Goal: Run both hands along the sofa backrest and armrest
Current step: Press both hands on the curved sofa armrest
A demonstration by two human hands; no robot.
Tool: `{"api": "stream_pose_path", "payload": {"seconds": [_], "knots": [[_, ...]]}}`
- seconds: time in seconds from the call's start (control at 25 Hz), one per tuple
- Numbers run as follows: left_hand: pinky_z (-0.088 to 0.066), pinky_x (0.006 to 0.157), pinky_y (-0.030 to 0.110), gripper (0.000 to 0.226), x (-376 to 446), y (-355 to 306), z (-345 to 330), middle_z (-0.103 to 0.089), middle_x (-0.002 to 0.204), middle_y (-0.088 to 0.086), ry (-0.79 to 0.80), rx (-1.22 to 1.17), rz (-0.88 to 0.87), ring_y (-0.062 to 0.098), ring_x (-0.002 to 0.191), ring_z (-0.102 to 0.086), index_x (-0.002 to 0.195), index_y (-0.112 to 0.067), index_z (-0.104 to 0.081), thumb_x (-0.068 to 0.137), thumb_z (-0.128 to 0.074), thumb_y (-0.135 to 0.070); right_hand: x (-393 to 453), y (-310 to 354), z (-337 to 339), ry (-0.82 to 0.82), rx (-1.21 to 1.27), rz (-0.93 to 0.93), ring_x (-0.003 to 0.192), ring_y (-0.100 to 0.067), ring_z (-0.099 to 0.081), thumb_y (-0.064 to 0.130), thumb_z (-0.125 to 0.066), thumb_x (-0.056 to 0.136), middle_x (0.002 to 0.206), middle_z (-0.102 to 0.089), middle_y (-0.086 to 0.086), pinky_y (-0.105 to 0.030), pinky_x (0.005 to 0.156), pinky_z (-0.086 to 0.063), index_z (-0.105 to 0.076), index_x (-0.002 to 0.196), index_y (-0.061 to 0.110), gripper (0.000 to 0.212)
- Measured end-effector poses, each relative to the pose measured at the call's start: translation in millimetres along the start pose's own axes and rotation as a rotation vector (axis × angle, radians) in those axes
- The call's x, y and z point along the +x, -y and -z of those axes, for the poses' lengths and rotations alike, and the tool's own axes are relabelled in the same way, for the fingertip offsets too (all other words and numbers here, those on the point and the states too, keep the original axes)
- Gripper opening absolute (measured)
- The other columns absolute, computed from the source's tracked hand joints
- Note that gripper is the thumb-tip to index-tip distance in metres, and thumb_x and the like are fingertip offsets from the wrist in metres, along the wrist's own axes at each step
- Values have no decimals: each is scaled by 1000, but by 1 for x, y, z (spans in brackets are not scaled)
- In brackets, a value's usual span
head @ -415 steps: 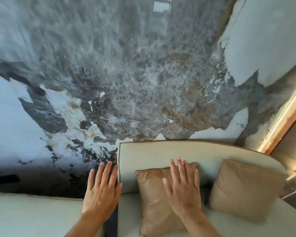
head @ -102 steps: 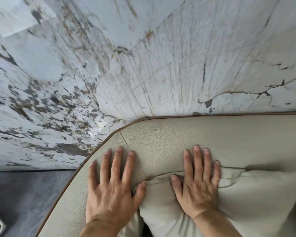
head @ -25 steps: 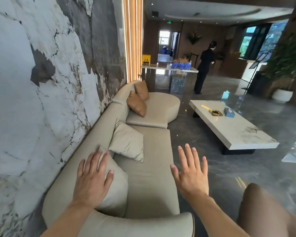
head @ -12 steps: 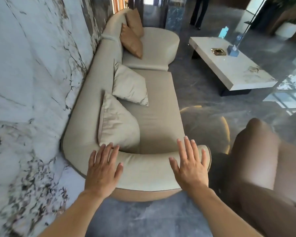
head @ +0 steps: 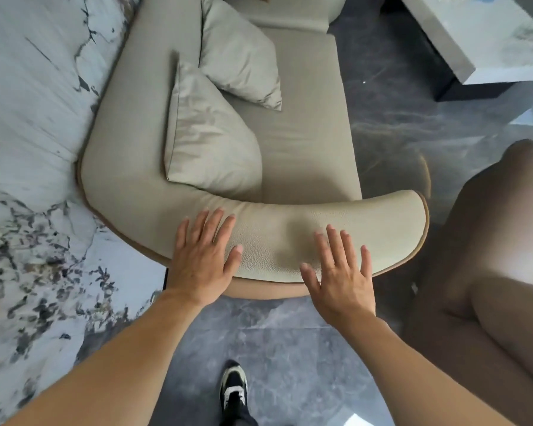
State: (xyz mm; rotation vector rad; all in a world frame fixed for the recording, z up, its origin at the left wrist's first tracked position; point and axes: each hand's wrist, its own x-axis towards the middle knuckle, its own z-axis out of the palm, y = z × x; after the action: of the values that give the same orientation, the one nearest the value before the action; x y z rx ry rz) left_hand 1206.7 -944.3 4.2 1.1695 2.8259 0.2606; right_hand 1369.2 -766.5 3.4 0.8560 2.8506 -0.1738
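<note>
The sofa (head: 305, 139) stands against the wall (head: 28, 103); its armrest (head: 290, 238) curves nearest us. We lay our left hand (head: 202, 256) and right hand (head: 340, 276) flat on it, fingers spread, gripping nothing.

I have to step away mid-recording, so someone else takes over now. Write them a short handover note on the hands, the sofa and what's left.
Left hand: open, palm down, flat on the armrest near its wall-side curve.
Right hand: open, fingers spread, over the armrest's middle; contact looks light, cannot tell for sure.
Sofa: backrest runs along the marble wall; two cushions lean on it.
Done: both hands have reached the armrest.
Left: probably sweep both hands along to the armrest's rounded free end.
</note>
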Motion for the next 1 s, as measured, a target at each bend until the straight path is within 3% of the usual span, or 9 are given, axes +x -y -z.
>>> {"api": "stream_pose_path", "payload": {"seconds": [0.16,0.4,1.0], "knots": [[-7,118,53,62,14,6,-44,-35,155,5,-63,5,88,28,144,-23,144,-17,-37,91,-26,-48,31,6,-32,-75,82,48,147,-17,6,59,-3,91,162,-1,4,-45,117,10,-1,151,28,68],[-20,114,56,58,15,13,-65,-46,147,7,-229,98,69,32,137,-37,138,-15,-46,89,-34,-43,48,9,-59,-319,89,95,140,-25,-32,50,-28,94,150,-41,-3,-54,112,-22,-41,142,21,58],[-24,113,58,60,63,20,-61,-47,147,10,-199,107,57,33,137,-39,137,-11,-50,86,-35,-41,96,3,-46,-334,46,130,135,-28,-41,49,-32,91,144,-49,-5,-56,105,-32,-48,137,18,59]]}}
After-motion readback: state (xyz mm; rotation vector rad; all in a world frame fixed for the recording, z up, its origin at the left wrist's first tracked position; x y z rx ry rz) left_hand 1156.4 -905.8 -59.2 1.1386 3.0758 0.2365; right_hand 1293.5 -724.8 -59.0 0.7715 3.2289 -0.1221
